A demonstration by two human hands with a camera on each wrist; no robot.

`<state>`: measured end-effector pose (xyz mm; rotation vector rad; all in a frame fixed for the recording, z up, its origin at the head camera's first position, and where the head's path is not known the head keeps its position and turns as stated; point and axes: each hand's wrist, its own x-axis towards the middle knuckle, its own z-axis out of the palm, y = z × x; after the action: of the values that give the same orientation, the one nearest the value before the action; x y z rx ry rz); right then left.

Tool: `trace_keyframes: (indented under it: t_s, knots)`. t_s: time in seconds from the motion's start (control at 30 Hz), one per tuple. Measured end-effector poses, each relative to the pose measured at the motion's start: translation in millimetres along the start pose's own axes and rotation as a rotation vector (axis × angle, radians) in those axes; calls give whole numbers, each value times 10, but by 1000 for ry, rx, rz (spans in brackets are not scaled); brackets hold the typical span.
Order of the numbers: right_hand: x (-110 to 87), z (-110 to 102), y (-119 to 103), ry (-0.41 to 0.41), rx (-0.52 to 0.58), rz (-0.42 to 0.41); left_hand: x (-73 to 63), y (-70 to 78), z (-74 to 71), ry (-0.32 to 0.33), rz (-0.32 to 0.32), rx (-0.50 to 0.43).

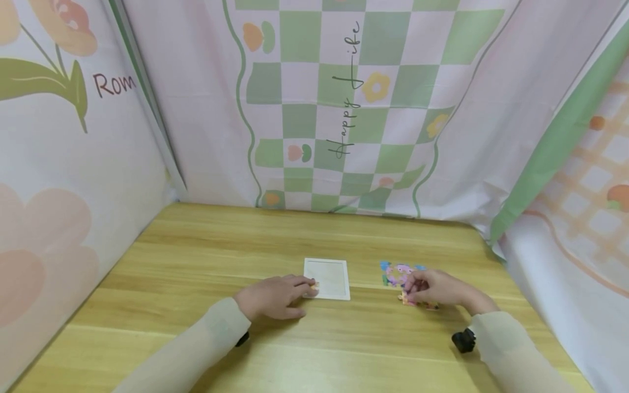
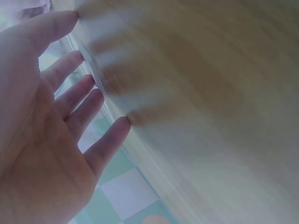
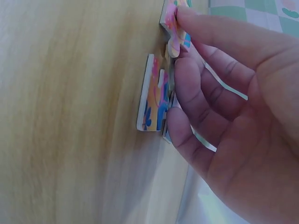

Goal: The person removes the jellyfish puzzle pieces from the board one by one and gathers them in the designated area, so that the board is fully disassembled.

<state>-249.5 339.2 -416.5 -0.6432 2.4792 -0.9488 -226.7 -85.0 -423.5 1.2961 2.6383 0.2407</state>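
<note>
My left hand (image 1: 275, 297) rests with fingers spread and fairly straight at the lower left corner of a white square puzzle frame (image 1: 348, 284). Its fingertips touch a small yellowish puzzle piece (image 1: 315, 286) in that corner, partly covered by them. In the left wrist view the fingertips (image 2: 122, 122) press down along the tabletop. To the right, my right hand (image 1: 442, 288) pinches a pink and yellow jigsaw piece (image 3: 172, 30) between thumb and fingers. Below it in the right wrist view, another colourful piece (image 3: 150, 100) lies on the table beside the curled fingers.
A cluster of pink, blue and green puzzle pieces (image 1: 393, 272) lies right of the frame, partly hidden by the right hand. The wooden table (image 1: 221, 240) meets hanging printed cloths (image 1: 339, 136) at its back and sides.
</note>
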Motion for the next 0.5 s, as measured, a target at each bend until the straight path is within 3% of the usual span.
trace_keyframes:
  t_s: [0.5]
  knots:
    - [16, 10, 12, 50, -7, 3, -25, 27, -10, 19, -4, 9]
